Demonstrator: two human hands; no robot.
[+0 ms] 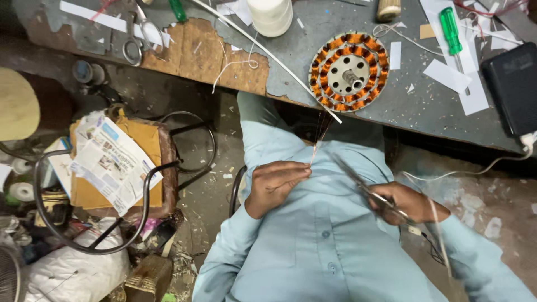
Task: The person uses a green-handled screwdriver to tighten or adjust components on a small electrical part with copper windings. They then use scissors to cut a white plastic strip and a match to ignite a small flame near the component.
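Note:
My left hand [274,184] pinches a bundle of thin copper wires [319,134] against my light blue shirt. The strands run up to a round stator with orange-copper windings [349,72], which lies flat near the workbench's front edge. My right hand [411,202] grips a pair of scissors [361,182], whose blades point up and left toward the wires and end a little short of them. Whether the blades are apart is unclear.
On the worn grey workbench [313,22] lie a long thin white tube [268,53], a second pair of scissors [136,34], a white spool [271,17], a green-handled screwdriver [450,31], paper strips and a black box [514,84]. A metal-frame stool with newspapers [114,162] stands at left among floor clutter.

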